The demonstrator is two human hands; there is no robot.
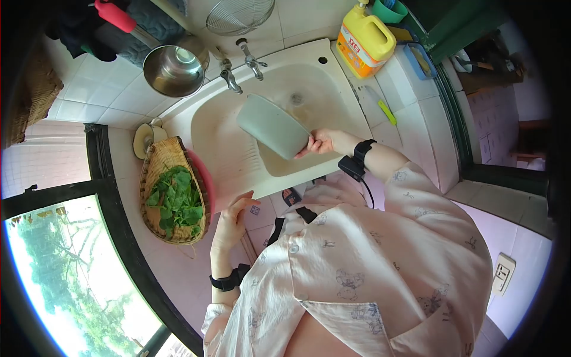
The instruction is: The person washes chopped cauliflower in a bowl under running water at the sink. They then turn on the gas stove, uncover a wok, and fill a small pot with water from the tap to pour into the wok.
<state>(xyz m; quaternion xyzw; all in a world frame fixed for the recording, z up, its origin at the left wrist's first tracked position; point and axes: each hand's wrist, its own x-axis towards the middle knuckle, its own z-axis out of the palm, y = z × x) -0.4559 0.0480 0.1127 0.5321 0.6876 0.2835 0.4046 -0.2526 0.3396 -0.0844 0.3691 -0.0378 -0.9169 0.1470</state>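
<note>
My right hand (322, 143) grips the rim of a grey-green plastic basin (272, 126). The basin is tilted on its side over the white sink (221, 134), with its outer wall towards me, so its inside is hidden. My left hand (234, 219) is at the sink's front left corner, fingers loosely bent and apart, holding nothing. Nearest to it on the left is a woven bamboo basket (159, 156) with green leafy vegetables (177, 202) in it. Part of a pink basin (201, 172) shows under the basket.
Two metal taps (229, 78) stand at the sink's back. A steel pot (173, 71) hangs at the back left, below a wire strainer (239, 15). A yellow detergent jug (364, 44) and a green-handled knife (386, 112) are on the right ledge. A window (77, 262) is at left.
</note>
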